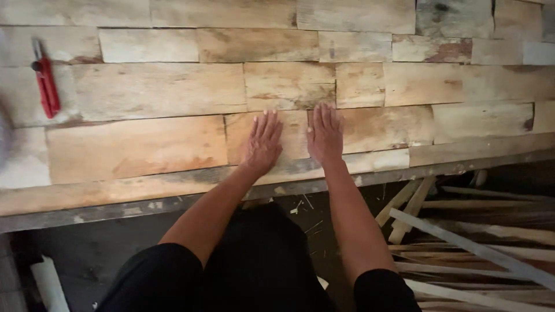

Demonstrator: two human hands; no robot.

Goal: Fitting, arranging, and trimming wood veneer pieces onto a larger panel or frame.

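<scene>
My left hand (263, 141) and my right hand (325, 134) lie flat, palms down and fingers together, side by side on a short pale wooden board (295, 138) near the front of a bench top. That top is a patchwork of worn wooden boards (156, 92) fitted edge to edge in rows. Neither hand holds anything. Both forearms reach out from black sleeves at the bottom of the view.
Red-handled pliers (45, 81) lie on the boards at the far left. A grey metal rail (173, 202) runs along the bench's front edge. Below at the right, several loose wooden strips (474, 242) are piled on the dark floor.
</scene>
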